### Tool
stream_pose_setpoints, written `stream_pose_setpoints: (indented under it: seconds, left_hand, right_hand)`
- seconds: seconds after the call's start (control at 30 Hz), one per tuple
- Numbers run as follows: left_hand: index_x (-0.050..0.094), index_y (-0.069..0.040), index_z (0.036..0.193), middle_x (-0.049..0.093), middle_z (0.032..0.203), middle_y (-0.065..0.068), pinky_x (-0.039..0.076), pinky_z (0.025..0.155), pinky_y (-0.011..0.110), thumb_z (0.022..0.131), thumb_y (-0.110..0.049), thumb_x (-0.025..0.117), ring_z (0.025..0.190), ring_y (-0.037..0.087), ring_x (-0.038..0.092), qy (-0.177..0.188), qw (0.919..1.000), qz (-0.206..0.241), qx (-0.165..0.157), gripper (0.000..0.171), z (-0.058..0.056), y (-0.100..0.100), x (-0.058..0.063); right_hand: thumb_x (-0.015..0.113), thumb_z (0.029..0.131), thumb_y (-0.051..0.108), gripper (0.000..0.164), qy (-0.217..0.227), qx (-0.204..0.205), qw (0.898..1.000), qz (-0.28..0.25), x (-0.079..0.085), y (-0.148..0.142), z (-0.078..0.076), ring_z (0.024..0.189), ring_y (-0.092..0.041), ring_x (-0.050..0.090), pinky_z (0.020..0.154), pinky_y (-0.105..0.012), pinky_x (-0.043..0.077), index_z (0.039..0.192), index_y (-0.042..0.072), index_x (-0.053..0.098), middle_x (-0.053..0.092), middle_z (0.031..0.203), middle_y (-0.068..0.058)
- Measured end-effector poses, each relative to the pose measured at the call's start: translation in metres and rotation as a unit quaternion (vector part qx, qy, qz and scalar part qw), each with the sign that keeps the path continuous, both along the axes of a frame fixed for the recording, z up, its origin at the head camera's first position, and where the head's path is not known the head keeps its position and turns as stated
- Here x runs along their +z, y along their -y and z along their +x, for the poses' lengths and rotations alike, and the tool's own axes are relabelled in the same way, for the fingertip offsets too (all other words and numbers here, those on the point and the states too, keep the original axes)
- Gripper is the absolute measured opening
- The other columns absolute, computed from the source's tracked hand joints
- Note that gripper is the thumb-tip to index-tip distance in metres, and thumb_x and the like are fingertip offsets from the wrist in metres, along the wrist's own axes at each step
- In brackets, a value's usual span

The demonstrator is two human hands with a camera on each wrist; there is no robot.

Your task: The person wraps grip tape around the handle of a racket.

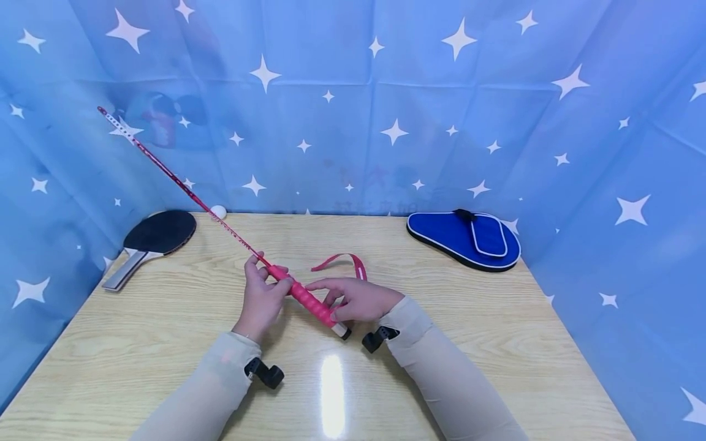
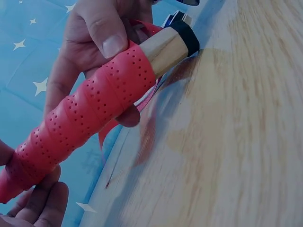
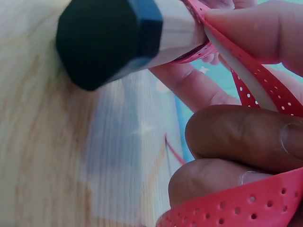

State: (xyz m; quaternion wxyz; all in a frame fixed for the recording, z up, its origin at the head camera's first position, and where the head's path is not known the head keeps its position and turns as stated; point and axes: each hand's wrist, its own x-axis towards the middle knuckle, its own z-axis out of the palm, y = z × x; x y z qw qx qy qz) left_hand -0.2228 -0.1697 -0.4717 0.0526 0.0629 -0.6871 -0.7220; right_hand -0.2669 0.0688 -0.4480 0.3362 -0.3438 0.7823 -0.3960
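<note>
A red badminton racket point(image 1: 175, 176) is held edge-on, pointing up to the far left. Its handle is wound in perforated pink-red grip tape point(image 2: 90, 104), leaving bare wood point(image 2: 163, 51) and a black butt cap point(image 3: 102, 42) at the lower end. My left hand point(image 1: 261, 301) pinches the handle's upper end, where the shaft begins. At the lower end of the wrap, my right hand point(image 1: 364, 299) holds the tape, its thumb on the wrap's edge. The tape's loose length point(image 3: 241, 208) runs over the curled fingers, and its tail point(image 1: 358, 266) loops behind that hand.
A table tennis bat point(image 1: 160, 234) with a black face lies at the table's back left, a white ball point(image 1: 219, 212) close by. On the back right lies a blue bat case point(image 1: 447, 236). A blue star-patterned curtain point(image 1: 353, 122) surrounds the wooden table point(image 1: 138, 343).
</note>
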Motion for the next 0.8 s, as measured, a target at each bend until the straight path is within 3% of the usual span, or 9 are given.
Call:
stream_pose_setpoints:
  seconds: [0.2, 0.43, 0.6, 0.8]
  left_hand:
    - [0.011, -0.020, 0.162, 0.055, 0.126, 0.022, 0.064, 0.079, 0.024, 0.099, -0.003, 0.068, 0.083, 0.019, 0.072, -0.004, 0.9997, -0.015, -0.020, 0.086, 0.0021, 0.0014, 0.0006]
    - [0.009, -0.019, 0.162, 0.054, 0.129, 0.027, 0.063, 0.080, 0.024, 0.099, -0.001, 0.065, 0.084, 0.022, 0.072, -0.008, 0.9997, -0.014, -0.020, 0.086, 0.0028, 0.0027, -0.0003]
    - [0.007, -0.018, 0.163, 0.053, 0.132, 0.029, 0.062, 0.080, 0.021, 0.100, 0.000, 0.062, 0.084, 0.020, 0.073, -0.001, 0.9998, -0.009, -0.019, 0.085, 0.0026, 0.0036, 0.0004]
    - [0.006, -0.022, 0.165, 0.055, 0.129, 0.024, 0.063, 0.081, 0.022, 0.101, -0.002, 0.063, 0.085, 0.019, 0.073, -0.001, 0.9994, -0.018, -0.028, 0.088, 0.0022, 0.0038, 0.0009]
  right_hand:
    - [0.080, 0.092, 0.017, 0.075, 0.005, -0.020, 1.000, 0.005, -0.0012, -0.0001, 0.0002, 0.094, -0.020, 0.075, 0.080, -0.037, 0.064, 0.154, 0.043, 0.048, 0.072, 0.114, 0.004]
    - [0.079, 0.092, 0.013, 0.074, 0.026, -0.014, 1.000, -0.011, -0.0030, 0.0008, 0.0000, 0.091, -0.024, 0.075, 0.077, -0.038, 0.064, 0.154, 0.041, 0.048, 0.072, 0.114, -0.001]
    - [0.074, 0.094, 0.009, 0.078, 0.026, -0.005, 1.000, -0.015, -0.0038, 0.0012, -0.0002, 0.100, -0.020, 0.074, 0.074, -0.037, 0.063, 0.156, 0.046, 0.044, 0.073, 0.119, 0.003]
    - [0.079, 0.092, 0.012, 0.083, 0.024, -0.014, 1.000, -0.005, -0.0026, 0.0014, -0.0004, 0.106, -0.019, 0.071, 0.078, -0.038, 0.064, 0.156, 0.051, 0.043, 0.071, 0.120, 0.004]
